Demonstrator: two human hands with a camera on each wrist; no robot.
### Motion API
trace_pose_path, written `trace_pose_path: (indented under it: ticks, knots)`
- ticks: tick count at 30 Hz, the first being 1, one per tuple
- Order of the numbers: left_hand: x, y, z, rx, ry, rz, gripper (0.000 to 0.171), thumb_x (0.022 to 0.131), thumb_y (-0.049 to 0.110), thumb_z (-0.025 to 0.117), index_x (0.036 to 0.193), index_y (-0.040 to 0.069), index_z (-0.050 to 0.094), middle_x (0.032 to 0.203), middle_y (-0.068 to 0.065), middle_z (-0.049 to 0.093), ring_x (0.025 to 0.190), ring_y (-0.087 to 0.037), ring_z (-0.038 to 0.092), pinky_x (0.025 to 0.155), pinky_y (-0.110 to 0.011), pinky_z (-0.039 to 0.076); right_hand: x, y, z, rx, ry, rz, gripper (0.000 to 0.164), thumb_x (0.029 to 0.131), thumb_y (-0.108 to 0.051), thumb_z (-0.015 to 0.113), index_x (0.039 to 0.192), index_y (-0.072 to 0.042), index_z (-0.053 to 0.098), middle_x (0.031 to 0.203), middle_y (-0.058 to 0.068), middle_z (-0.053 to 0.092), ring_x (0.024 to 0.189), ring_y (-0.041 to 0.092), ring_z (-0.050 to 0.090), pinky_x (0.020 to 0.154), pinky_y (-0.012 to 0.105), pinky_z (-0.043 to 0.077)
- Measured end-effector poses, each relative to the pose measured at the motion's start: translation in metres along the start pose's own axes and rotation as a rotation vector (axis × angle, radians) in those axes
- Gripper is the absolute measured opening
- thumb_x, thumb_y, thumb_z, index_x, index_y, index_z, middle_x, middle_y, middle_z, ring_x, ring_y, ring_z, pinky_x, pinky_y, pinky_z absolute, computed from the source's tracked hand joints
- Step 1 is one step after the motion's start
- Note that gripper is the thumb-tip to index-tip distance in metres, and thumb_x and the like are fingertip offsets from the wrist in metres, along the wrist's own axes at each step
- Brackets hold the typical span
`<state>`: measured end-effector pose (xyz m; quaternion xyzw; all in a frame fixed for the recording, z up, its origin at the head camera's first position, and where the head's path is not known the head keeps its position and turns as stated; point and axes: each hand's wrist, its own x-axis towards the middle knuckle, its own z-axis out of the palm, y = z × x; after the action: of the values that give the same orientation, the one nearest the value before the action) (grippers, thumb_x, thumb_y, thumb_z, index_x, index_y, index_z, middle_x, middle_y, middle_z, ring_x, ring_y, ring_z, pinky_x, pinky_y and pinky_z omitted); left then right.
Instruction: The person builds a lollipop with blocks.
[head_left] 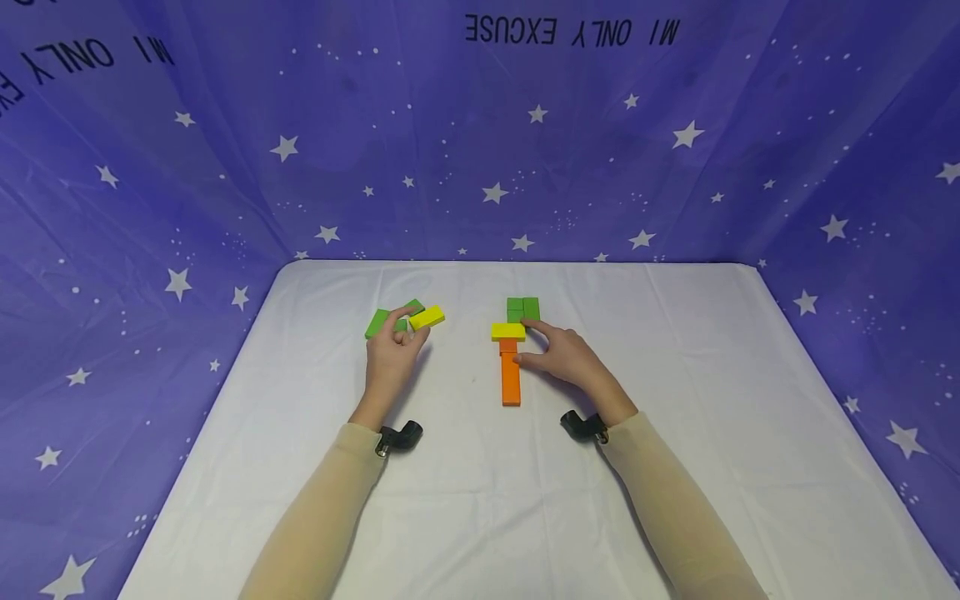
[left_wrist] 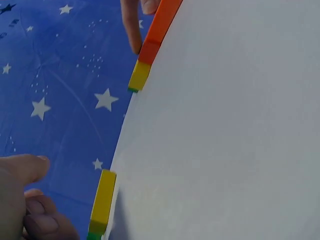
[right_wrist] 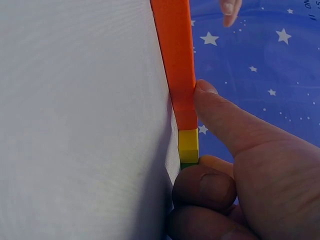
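Observation:
My left hand (head_left: pixel 392 354) hovers beside a yellow block (head_left: pixel 427 317), its thumb and index finger apart. In the left wrist view this yellow block (left_wrist: pixel 103 200) stands clear of the thumb. Several green blocks (head_left: pixel 377 322) lie partly hidden under the left fingers. My right hand (head_left: pixel 573 358) spans the right side of an arrangement of blocks. Its thumb touches the long orange block (head_left: pixel 511 383), and its index fingertip reaches the green blocks (head_left: pixel 531 308). Between them, a yellow block (head_left: pixel 507 332) lies crosswise above a short orange block (head_left: pixel 508 347).
A white cloth covers the table (head_left: pixel 465 517). Purple star-printed sheeting (head_left: pixel 495 150) rises behind it and along both sides. A black fitting (head_left: pixel 401 437) sits at the left wrist, and another black fitting (head_left: pixel 581 426) at the right.

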<state>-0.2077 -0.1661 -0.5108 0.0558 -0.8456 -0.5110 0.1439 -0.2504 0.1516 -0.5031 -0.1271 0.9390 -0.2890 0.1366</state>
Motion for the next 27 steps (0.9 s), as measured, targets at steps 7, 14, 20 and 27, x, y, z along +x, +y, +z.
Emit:
trace_pose_path:
  ticks: [7, 14, 20, 27]
  knots:
    - [0.004, -0.002, -0.006, 0.064, 0.027, -0.091, 0.049, 0.096, 0.031, 0.073, 0.142, 0.018, 0.062, 0.051, 0.011, 0.044, 0.049, -0.008, 0.035, 0.050, -0.025, 0.030, 0.001, 0.001, 0.001, 0.005, -0.003, 0.002, 0.084, 0.089, -0.061, 0.077, 0.161, -0.030, 0.047, 0.159, 0.015, 0.055, 0.146, 0.044, 0.052, 0.119, 0.064, 0.040]
    - [0.010, -0.007, -0.014, 0.111, -0.028, -0.171, 0.053, 0.098, 0.028, 0.070, 0.147, 0.015, 0.057, 0.054, 0.010, 0.049, 0.049, -0.008, 0.039, 0.047, -0.024, 0.033, 0.000, 0.001, 0.001, 0.008, -0.001, 0.000, 0.083, 0.089, -0.060, 0.077, 0.161, -0.030, 0.048, 0.157, 0.016, 0.057, 0.144, 0.045, 0.053, 0.117, 0.065, 0.041]
    - [0.015, -0.011, -0.022, 0.110, -0.079, -0.220, 0.053, 0.099, 0.023, 0.065, 0.150, 0.012, 0.055, 0.051, 0.011, 0.046, 0.046, -0.007, 0.039, 0.049, -0.023, 0.036, -0.001, 0.000, 0.000, 0.007, 0.002, -0.003, 0.083, 0.090, -0.059, 0.077, 0.161, -0.029, 0.048, 0.158, 0.017, 0.056, 0.145, 0.045, 0.053, 0.118, 0.065, 0.041]
    - [0.017, -0.012, -0.025, 0.108, -0.100, -0.253, 0.054, 0.099, 0.018, 0.060, 0.152, 0.011, 0.054, 0.056, 0.010, 0.048, 0.051, -0.008, 0.043, 0.055, -0.024, 0.041, -0.002, -0.002, 0.000, 0.012, 0.004, -0.006, 0.082, 0.090, -0.059, 0.077, 0.161, -0.028, 0.049, 0.158, 0.016, 0.056, 0.145, 0.043, 0.053, 0.119, 0.064, 0.041]
